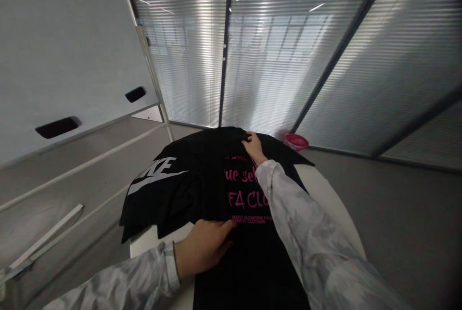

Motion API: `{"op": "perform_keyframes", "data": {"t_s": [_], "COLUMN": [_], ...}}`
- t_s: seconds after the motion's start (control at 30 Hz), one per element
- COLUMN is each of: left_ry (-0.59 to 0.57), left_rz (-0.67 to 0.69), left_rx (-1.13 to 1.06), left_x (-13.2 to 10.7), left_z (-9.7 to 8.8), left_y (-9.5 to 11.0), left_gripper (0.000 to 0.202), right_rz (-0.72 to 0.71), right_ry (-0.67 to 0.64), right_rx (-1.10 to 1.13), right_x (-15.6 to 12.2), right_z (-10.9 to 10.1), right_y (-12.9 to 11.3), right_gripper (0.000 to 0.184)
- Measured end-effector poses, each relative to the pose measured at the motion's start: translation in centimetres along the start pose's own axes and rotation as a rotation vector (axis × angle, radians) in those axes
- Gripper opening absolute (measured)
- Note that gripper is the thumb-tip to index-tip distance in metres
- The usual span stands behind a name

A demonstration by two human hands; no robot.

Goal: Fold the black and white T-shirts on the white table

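A black T-shirt [249,247] with pink lettering lies spread over a white table [325,199]. To its left, black cloth [173,199] bears a large white print; whether it belongs to the same shirt I cannot tell. My left hand [202,247] is closed on the shirt near the lowest line of pink print, thumb and fingers pinching the fabric. Farther up, my right hand [253,148] pinches the cloth close to the shirt's far end, above the lettering. My right forearm covers part of the print.
A pink basket [296,141] stands on the floor past the table's far right side. Glass panels with blinds [267,59] rise behind. At the left stands a large white board [72,50] on a frame, with metal rails [90,161] below it.
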State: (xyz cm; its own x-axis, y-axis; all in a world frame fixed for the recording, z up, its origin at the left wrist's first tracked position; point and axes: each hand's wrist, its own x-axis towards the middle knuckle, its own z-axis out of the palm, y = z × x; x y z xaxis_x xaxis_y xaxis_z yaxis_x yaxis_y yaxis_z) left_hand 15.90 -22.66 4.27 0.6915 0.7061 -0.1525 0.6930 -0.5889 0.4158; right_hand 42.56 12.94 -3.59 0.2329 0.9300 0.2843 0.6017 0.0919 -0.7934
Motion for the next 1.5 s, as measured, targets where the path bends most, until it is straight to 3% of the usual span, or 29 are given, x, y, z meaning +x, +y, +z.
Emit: {"op": "perform_keyframes", "data": {"t_s": [0.13, 0.2, 0.27, 0.37, 0.43, 0.53, 0.77, 0.93, 1.1, 1.27, 1.4, 1.5], "left_ry": [0.096, 0.189, 0.252, 0.235, 0.201, 0.169, 0.139, 0.216, 0.208, 0.216, 0.232, 0.258], "left_rz": [0.063, 0.096, 0.135, 0.186, 0.2, 0.208, 0.237, 0.183, 0.176, 0.183, 0.173, 0.144], "left_rx": [0.079, 0.135, 0.156, 0.129, 0.096, 0.056, 0.0, 0.004, -0.006, -0.016, -0.038, -0.048], "left_x": [0.4, 0.6, 0.8, 0.9, 0.8, 0.6, 0.6, 0.9, 1.0, 1.1, 0.9, 0.9], "left_z": [0.3, 0.9, 1.7, 2.9, 3.6, 4.0, 3.1, 3.6, 4.6, 4.9, 4.4, 3.0], "left_y": [-1.0, -1.9, -3.0, -4.1, -4.4, -4.1, -3.6, -3.8, -4.2, -4.6, -4.2, -3.6], "left_gripper": [0.038, 0.047, 0.067, 0.095, 0.101, 0.108, 0.105, 0.094, 0.099, 0.098, 0.091, 0.081], "right_rz": [-0.046, -0.071, -0.223, -0.564, -0.657, -0.605, -0.354, -0.262, -0.199, -0.121, -0.103, 0.089], "right_ry": [0.038, 0.046, 0.034, -0.203, -0.427, -0.537, -0.406, -0.393, -0.393, -0.373, -0.168, 0.045], "right_rx": [-0.129, -0.176, -0.234, -0.351, -0.407, -0.48, -0.572, -0.616, -0.704, -0.77, -0.753, -0.745], "right_x": [-0.5, -1.3, -2.4, -4.2, -5.1, -5.5, -4.2, -4.0, -3.1, -2.1, -2.1, -2.5], "right_z": [-0.3, -0.3, -0.2, 0.0, 0.2, 0.3, 0.7, 0.0, -2.8, -7.3, -12.4, -16.5], "right_y": [-0.7, -1.1, -1.6, -1.8, -1.5, -0.7, -1.1, 0.1, 3.0, 6.2, 9.5, 12.1], "right_gripper": [0.057, 0.057, 0.057, 0.061, 0.066, 0.072, 0.089, 0.089, 0.087, 0.084, 0.073, 0.07]}}
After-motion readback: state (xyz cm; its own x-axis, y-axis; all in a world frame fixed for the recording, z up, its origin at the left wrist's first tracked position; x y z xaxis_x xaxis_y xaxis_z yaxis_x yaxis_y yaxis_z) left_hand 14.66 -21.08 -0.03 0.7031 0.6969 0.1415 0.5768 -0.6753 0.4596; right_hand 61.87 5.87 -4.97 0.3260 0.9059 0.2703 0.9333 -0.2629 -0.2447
